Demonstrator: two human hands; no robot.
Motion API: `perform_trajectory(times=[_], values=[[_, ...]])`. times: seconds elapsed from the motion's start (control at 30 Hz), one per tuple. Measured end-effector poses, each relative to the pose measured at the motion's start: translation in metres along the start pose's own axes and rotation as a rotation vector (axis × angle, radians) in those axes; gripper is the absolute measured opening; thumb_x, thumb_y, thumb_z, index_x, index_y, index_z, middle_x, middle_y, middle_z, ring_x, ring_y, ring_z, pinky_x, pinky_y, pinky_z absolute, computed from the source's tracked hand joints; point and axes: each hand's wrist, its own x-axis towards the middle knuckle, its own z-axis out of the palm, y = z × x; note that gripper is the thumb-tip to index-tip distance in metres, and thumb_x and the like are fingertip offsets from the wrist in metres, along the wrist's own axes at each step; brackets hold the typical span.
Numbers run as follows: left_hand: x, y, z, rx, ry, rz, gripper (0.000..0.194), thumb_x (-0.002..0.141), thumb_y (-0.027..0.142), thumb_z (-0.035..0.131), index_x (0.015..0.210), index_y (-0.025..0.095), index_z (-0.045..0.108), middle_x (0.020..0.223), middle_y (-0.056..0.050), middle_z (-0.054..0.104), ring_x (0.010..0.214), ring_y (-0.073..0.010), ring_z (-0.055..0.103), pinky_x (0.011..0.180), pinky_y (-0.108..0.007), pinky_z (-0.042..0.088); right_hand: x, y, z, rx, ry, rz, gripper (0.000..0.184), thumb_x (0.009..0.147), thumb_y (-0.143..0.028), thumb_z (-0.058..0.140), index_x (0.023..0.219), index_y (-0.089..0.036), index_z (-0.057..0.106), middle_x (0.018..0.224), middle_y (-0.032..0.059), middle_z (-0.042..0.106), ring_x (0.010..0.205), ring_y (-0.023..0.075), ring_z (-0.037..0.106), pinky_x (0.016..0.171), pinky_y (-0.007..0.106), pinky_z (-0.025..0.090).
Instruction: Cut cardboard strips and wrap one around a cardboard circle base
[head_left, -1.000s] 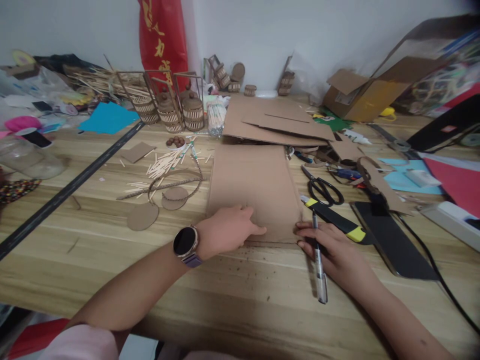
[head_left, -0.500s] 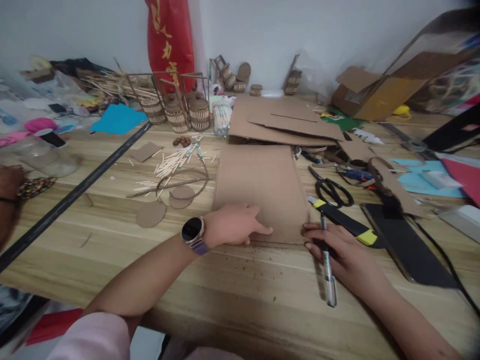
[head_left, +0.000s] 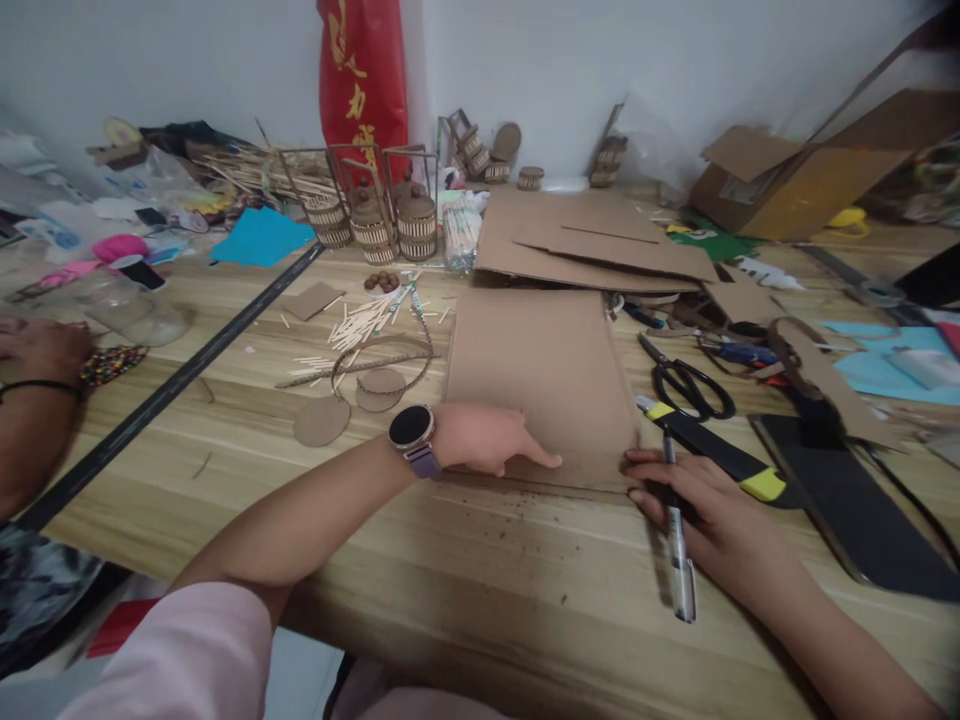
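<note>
A brown cardboard sheet (head_left: 544, 375) lies flat on the wooden table (head_left: 480, 570) in front of me. My left hand (head_left: 491, 440), with a smartwatch (head_left: 411, 430) on its wrist, rests on the sheet's near left corner, fingers curled and the index finger pointing right along the edge. My right hand (head_left: 709, 510) touches the sheet's near right corner with its fingertips and holds a pen (head_left: 677, 530) that points towards me.
Black scissors (head_left: 686, 378), a yellow-and-black utility knife (head_left: 712, 455) and a dark board (head_left: 847, 490) lie to the right. More cardboard sheets (head_left: 585, 245), small cardboard jars (head_left: 390, 225), sticks (head_left: 360, 325) and cardboard discs (head_left: 322, 420) lie behind and left. Another person's arm (head_left: 34, 400) is at the far left.
My view has turned left, so everything shifts right in the picture. Both hands stay at the sheet's near corners. Another person's arm has come into view at the left.
</note>
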Motion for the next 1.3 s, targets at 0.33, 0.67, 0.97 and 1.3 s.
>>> perform_trajectory(times=[0.33, 0.67, 0.97, 1.3], values=[[0.001, -0.001, -0.0012, 0.04, -0.051, 0.005, 0.08, 0.085, 0.02, 0.067, 0.152, 0.045, 0.029, 0.115, -0.006, 0.059, 0.09, -0.0211, 0.064, 0.065, -0.024, 0.041, 0.0025, -0.0026, -0.003, 0.011, -0.049, 0.047, 0.015, 0.091, -0.036, 0.057, 0.101, -0.028, 0.065, 0.107, 0.0079, 0.073, 0.098, 0.0269, 0.069, 0.081, 0.043, 0.057], [-0.0018, 0.0032, -0.0056, 0.072, -0.054, 0.003, 0.078, 0.087, 0.02, 0.065, 0.152, 0.043, 0.029, 0.116, -0.009, 0.06, 0.095, -0.024, 0.064, 0.068, -0.026, 0.043, 0.003, -0.0043, -0.0029, -0.006, -0.027, 0.008, 0.014, 0.092, -0.034, 0.057, 0.101, -0.027, 0.066, 0.105, 0.0076, 0.073, 0.096, 0.0251, 0.068, 0.08, 0.041, 0.056], [-0.001, 0.0022, -0.006, 0.064, -0.049, 0.002, 0.08, 0.085, 0.02, 0.068, 0.151, 0.044, 0.031, 0.117, -0.009, 0.061, 0.093, -0.024, 0.065, 0.066, -0.025, 0.043, 0.0011, -0.0029, -0.0015, 0.002, -0.023, 0.023, 0.015, 0.093, -0.036, 0.056, 0.099, -0.027, 0.067, 0.105, 0.0082, 0.073, 0.097, 0.0254, 0.068, 0.081, 0.042, 0.056], [-0.0005, -0.0021, -0.0073, 0.042, -0.046, 0.011, 0.08, 0.083, 0.008, 0.061, 0.149, 0.046, 0.036, 0.115, -0.006, 0.063, 0.089, -0.0206, 0.065, 0.066, -0.024, 0.042, 0.0028, -0.0027, -0.0024, -0.002, -0.024, 0.018, 0.016, 0.092, -0.037, 0.057, 0.1, -0.027, 0.067, 0.105, 0.0082, 0.073, 0.097, 0.0252, 0.068, 0.08, 0.042, 0.056]])
